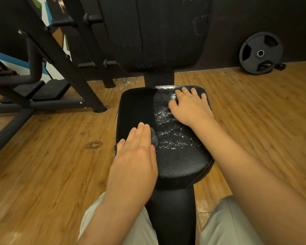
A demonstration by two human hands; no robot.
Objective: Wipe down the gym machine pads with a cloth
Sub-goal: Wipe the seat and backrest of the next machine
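A black padded seat [180, 156] fills the middle of the view, with the black back pad [159, 32] standing upright behind it. Shiny wet droplets speckle the seat's centre and far right. My left hand [136, 152] lies flat with straight fingers on a dark grey cloth [154, 137], pressing it against the seat's left side; only the cloth's edges show beside my fingers and thumb. My right hand [191, 106] rests flat on the seat's far right corner, fingers spread.
A black weight plate [261, 53] leans on the dark wall at the back right. Black machine frame bars [60, 64] and footplates stand to the left. Wooden floor [254, 112] surrounds the seat. My knees in light trousers straddle the seat post [173, 214].
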